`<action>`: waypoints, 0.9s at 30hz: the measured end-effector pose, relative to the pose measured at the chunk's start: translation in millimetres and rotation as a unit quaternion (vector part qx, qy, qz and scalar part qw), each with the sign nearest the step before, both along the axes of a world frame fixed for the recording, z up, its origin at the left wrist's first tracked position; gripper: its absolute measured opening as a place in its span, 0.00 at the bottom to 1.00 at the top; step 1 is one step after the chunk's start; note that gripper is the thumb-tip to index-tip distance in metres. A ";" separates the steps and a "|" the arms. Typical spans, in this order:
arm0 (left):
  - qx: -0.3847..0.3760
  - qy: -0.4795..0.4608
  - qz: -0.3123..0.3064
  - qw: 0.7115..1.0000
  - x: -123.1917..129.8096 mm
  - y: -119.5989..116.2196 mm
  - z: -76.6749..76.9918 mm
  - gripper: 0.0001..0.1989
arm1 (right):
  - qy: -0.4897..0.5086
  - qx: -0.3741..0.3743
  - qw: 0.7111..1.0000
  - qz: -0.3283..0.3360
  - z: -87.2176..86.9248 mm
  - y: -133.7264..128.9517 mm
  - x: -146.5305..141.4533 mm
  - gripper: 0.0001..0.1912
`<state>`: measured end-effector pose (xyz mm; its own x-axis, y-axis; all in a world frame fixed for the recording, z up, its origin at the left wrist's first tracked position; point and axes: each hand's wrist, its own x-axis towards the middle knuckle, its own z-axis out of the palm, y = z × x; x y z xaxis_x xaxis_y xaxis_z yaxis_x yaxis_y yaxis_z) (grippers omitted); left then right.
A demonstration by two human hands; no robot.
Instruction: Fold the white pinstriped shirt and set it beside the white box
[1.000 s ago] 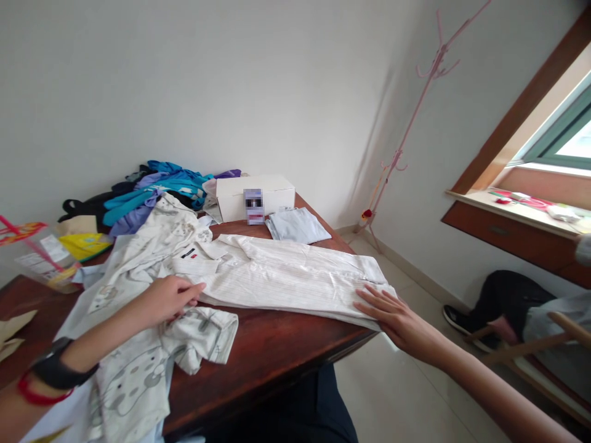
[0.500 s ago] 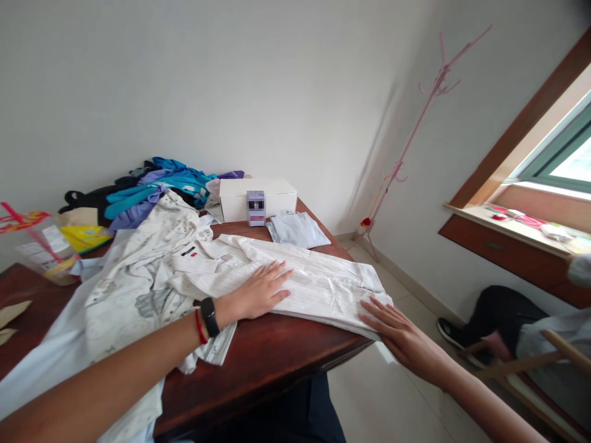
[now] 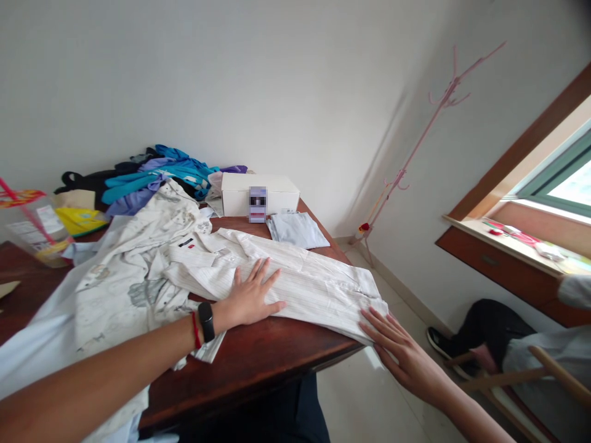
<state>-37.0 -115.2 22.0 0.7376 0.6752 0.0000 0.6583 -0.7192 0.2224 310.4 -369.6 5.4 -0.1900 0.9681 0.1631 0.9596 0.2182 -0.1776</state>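
A white striped shirt point(image 3: 309, 280) lies folded lengthwise across the dark wooden table point(image 3: 203, 384), its collar to the left and its lower end at the table's right edge. My left hand point(image 3: 252, 295) rests on the shirt's near side, palm down with fingers spread. At the right end, my right hand point(image 3: 397, 344) lies over the shirt's corner with its fingers stretched out. Neither hand grips the cloth. Left of the collar is a rumpled white shirt with a grey print point(image 3: 124, 277), partly hidden by my left forearm.
At the back stand a white box point(image 3: 277, 184) and a small packet point(image 3: 258, 209), beside a folded light-grey garment point(image 3: 300, 230). Heaped clothes point(image 3: 157, 175) lie back left, near a plastic cup point(image 3: 39, 231). A pink coat stand point(image 3: 415, 144) and a seated person point(image 3: 489, 332) are right.
My left hand has shifted slightly left along the striped shirt, and its fingers have spread wider. My right hand stays at the shirt's end. The view has tilted a little.
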 end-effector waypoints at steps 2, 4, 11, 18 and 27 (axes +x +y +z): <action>-0.009 0.005 0.010 1.000 -0.2 -0.5 2.5 0.50 | 0.006 -0.004 1.000 -0.007 6.4 -0.5 -2.0 0.26; -0.020 0.011 0.024 0.999 -4.9 1.5 5.3 0.52 | 0.012 -0.010 1.000 -0.019 13.9 1.6 -3.8 0.23; -0.024 0.045 0.150 0.987 -70.5 29.1 8.3 0.43 | 0.024 0.023 0.996 -0.085 31.5 32.3 -7.6 0.23; -0.011 0.087 0.165 0.982 -116.4 43.8 8.8 0.43 | 0.019 0.091 0.994 -0.062 36.4 79.2 -34.4 0.21; 0.004 0.030 0.187 0.982 -119.5 39.8 4.2 0.42 | -0.005 -0.059 0.998 0.017 9.3 123.2 -83.9 0.30</action>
<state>-156.6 -75.4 26.2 0.4364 0.8993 -0.0284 0.8886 -0.4259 0.1704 226.5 -246.4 14.7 -0.2232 0.9736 0.0472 0.9540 0.2282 -0.1947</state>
